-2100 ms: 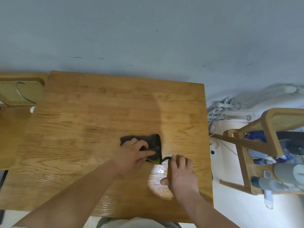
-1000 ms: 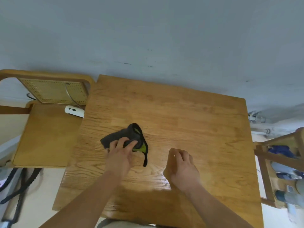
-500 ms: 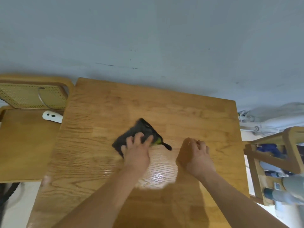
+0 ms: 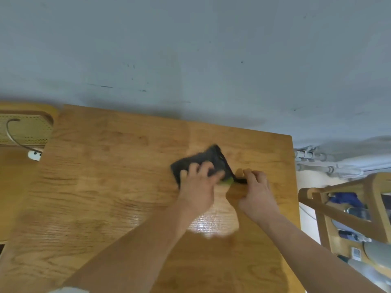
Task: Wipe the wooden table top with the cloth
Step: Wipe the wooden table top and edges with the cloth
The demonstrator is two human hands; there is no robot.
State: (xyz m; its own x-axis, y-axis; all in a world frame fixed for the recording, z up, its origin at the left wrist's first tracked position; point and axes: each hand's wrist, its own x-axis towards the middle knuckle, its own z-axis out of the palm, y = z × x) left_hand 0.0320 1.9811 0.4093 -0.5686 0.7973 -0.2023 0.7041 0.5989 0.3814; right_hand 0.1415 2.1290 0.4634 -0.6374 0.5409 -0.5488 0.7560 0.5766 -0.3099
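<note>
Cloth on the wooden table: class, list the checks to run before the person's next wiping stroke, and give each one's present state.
1. Left hand flat on the cloth: ok.
2. Cloth lies on the table top: ok.
3. Right hand clear of the cloth's path: not ok, it sits at the cloth's trailing black strap.
4. Nothing else stands on the table top: ok.
5. Cloth damp enough: cannot tell.
</note>
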